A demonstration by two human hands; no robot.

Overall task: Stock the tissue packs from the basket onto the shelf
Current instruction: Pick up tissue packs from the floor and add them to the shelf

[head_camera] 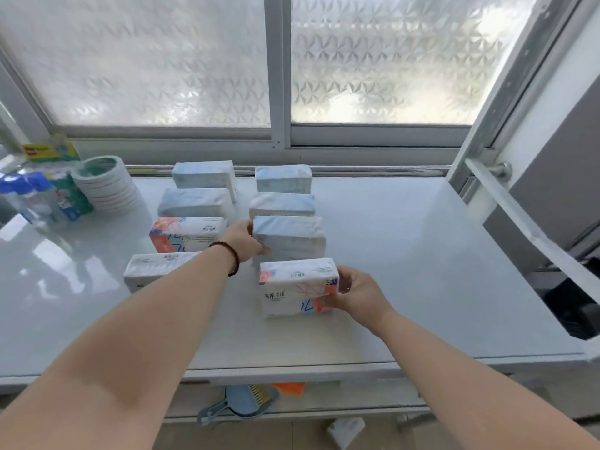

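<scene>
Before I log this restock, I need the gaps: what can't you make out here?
- Basket: not in the head view.
- Left hand: fingertips hidden behind the blue tissue pack.
- Front-left tissue pack: partly covered by the left forearm.
- Bottles: labels blurred.
- Items under the shelf: cut off by its edge.

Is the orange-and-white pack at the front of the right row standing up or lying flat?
Standing on edge. The orange-and-white pack shows its printed face to the camera, its base on the shelf, right hand gripping its end.
</scene>
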